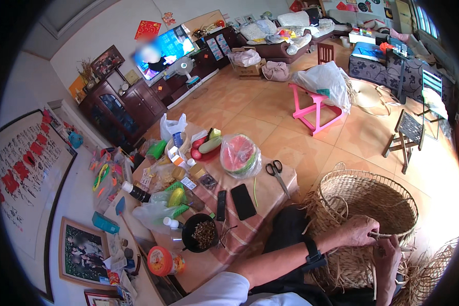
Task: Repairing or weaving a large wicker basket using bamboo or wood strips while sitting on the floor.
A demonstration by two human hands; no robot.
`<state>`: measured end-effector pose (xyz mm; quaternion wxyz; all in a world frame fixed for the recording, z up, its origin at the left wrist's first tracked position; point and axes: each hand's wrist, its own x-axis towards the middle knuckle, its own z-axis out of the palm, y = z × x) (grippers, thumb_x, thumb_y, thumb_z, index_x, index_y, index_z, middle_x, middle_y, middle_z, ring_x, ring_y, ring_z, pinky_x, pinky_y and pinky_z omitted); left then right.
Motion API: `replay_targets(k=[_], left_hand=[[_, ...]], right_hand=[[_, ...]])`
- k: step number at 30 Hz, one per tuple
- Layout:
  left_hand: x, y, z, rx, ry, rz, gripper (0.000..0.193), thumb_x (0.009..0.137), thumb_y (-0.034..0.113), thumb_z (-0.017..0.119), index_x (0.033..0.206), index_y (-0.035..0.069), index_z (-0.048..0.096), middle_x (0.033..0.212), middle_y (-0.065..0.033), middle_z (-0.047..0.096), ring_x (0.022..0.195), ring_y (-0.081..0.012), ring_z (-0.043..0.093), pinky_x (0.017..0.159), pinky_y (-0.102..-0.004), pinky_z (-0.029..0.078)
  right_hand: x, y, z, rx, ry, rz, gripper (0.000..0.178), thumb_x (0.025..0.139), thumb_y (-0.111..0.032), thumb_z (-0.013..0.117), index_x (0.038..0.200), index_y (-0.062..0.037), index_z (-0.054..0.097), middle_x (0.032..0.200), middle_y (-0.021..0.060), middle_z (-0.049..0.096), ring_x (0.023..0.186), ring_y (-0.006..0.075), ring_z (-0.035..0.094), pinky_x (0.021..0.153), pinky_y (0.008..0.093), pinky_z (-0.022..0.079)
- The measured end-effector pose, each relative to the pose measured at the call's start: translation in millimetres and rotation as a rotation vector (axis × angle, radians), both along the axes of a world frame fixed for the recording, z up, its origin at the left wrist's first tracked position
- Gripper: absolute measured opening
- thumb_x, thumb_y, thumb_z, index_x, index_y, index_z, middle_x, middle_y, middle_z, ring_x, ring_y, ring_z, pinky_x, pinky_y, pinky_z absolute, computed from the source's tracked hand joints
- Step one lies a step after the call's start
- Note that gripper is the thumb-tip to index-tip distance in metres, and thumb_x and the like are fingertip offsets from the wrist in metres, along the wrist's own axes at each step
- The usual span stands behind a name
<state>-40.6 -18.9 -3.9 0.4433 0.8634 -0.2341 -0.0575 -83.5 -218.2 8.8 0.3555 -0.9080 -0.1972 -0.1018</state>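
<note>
A large round basket woven from tan straw stands at the lower right, its wire-like rim showing around the opening. Over the near side of that rim, my left hand is closed, with its fingertips pinching the edge. My right hand is just beside it, finger and thumb pressed together on a pale straw strand at the rim. The fingertips nearly meet, and the strand's exact path is partly hidden. Loose straw lies in a bundle to the right of the basket.
At left, a cloth-covered table holds scissors, a phone, a remote, a wrapped watermelon half and a black bowl. A pink stool frame and a folding stool stand farther off.
</note>
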Motion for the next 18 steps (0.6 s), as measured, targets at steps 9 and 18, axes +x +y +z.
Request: replay_targets(k=[9, 18], left_hand=[[7, 1, -11, -0.054, -0.107, -0.099, 0.032, 0.077, 0.025, 0.079, 0.094, 0.001, 0.068, 0.093, -0.0185, 0.067, 0.096, -0.0373, 0.067, 0.085, -0.0464, 0.053], [6, 3, -8, -0.003, -0.010, -0.057, 0.031, 0.071, 0.019, 0.078, 0.094, 0.001, 0.067, 0.093, -0.0179, 0.065, 0.094, -0.0371, 0.066, 0.083, -0.0459, 0.052]], right_hand=[[-9, 15, 13, -0.192, -0.082, 0.059, 0.019, 0.080, 0.001, 0.068, 0.087, -0.0015, 0.051, 0.086, 0.0170, 0.054, 0.071, 0.0366, 0.057, 0.060, 0.0470, 0.042], [-3, 17, 35, -0.359, -0.166, 0.038, 0.018, 0.076, -0.001, 0.071, 0.081, -0.0008, 0.054, 0.079, 0.0154, 0.050, 0.072, 0.0361, 0.054, 0.061, 0.0483, 0.041]])
